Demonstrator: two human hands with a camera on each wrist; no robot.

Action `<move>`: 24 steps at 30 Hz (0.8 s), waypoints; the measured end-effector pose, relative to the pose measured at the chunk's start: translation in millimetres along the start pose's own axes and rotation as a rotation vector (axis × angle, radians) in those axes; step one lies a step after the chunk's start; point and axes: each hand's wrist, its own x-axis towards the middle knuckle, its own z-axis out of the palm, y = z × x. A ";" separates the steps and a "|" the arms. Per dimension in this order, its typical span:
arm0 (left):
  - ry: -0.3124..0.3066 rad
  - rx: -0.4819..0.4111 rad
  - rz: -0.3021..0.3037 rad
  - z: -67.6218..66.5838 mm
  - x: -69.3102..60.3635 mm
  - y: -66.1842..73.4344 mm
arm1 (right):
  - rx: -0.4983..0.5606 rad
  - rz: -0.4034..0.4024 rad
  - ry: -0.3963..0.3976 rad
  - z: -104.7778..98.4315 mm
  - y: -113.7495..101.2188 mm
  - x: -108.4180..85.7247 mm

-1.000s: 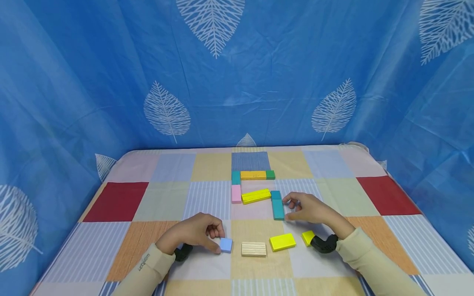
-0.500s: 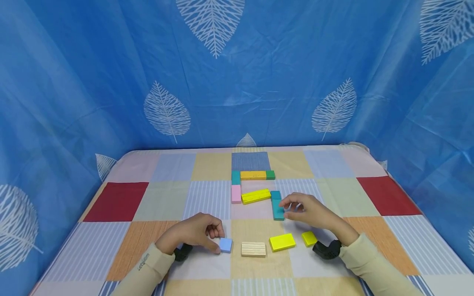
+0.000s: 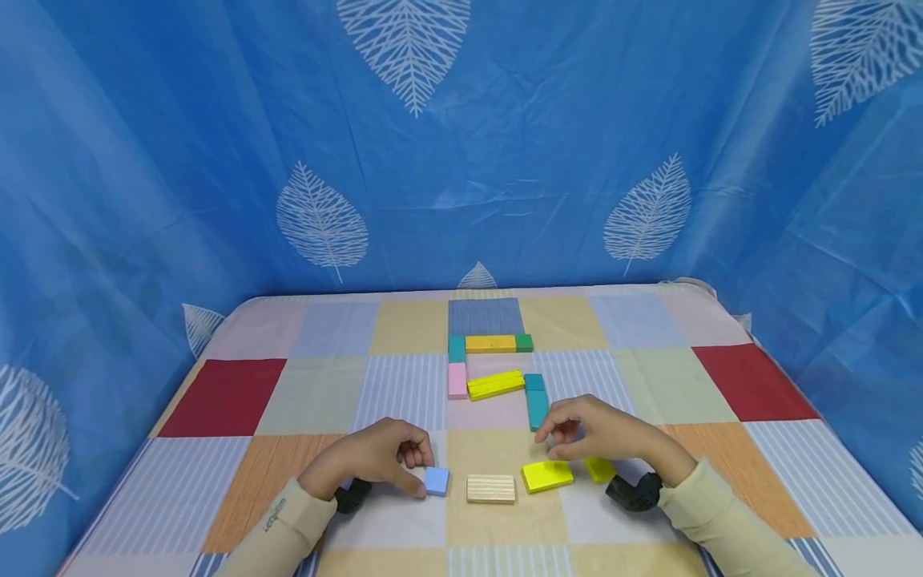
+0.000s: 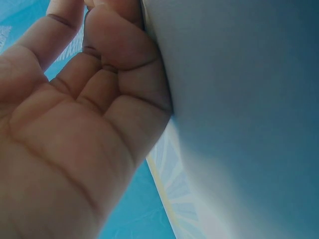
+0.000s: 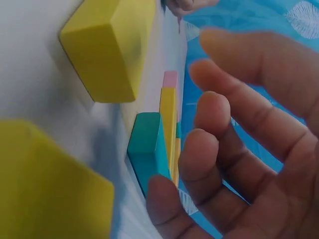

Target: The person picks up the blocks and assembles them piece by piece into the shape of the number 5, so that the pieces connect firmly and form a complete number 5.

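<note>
My left hand (image 3: 375,457) rests on the cloth with loosely curled fingers, its thumb tip at the left edge of a small light-blue block (image 3: 436,481). In the left wrist view the curled fingers (image 4: 124,89) lie against the cloth; that block is out of sight. My right hand (image 3: 602,433) hovers with bent, parted fingers and nothing between them. Beneath its thumb lie a yellow block (image 3: 546,477) and a smaller yellow block (image 3: 598,470), partly hidden. Just beyond its fingertips is a teal block (image 3: 537,409), also visible past the fingers in the right wrist view.
A striped pale wooden block (image 3: 491,489) lies between the hands. Farther back, an outline of blocks holds a teal one (image 3: 457,349), a pink one (image 3: 457,381), an orange-yellow one (image 3: 490,344), a green one (image 3: 524,343) and a slanted yellow one (image 3: 496,385). A blue curtain (image 3: 461,160) surrounds the table.
My right hand first shifts left over the teal block, then comes back toward me, above the yellow blocks. The left hand and the blocks stay in place; the view tilts slightly.
</note>
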 end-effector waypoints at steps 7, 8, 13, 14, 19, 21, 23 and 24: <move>0.001 0.003 0.003 0.5 -0.2 -0.7 | -0.042 0.017 -0.102 5.0 -6.5 0.4; 0.003 0.005 0.004 0.3 -0.3 -0.4 | -0.059 0.022 -0.108 5.6 -6.9 0.5; 0.006 0.002 0.007 -0.1 -0.3 0.3 | -0.127 0.040 -0.111 7.8 -8.5 1.0; 0.004 0.000 0.007 -0.3 -0.3 0.3 | -0.134 0.044 -0.109 8.1 -8.7 1.1; 0.000 -0.016 0.007 -0.3 -0.2 0.4 | -0.149 0.046 -0.100 9.2 -9.1 1.4; -0.001 -0.016 0.010 -0.2 -0.2 0.5 | -0.152 0.042 -0.096 9.7 -9.3 1.5; 0.001 -0.012 0.006 -0.2 -0.3 0.4 | -0.156 0.042 -0.091 10.2 -10.0 1.7; 0.000 -0.009 0.006 -0.2 -0.3 0.3 | -0.157 0.044 -0.089 10.5 -10.3 1.9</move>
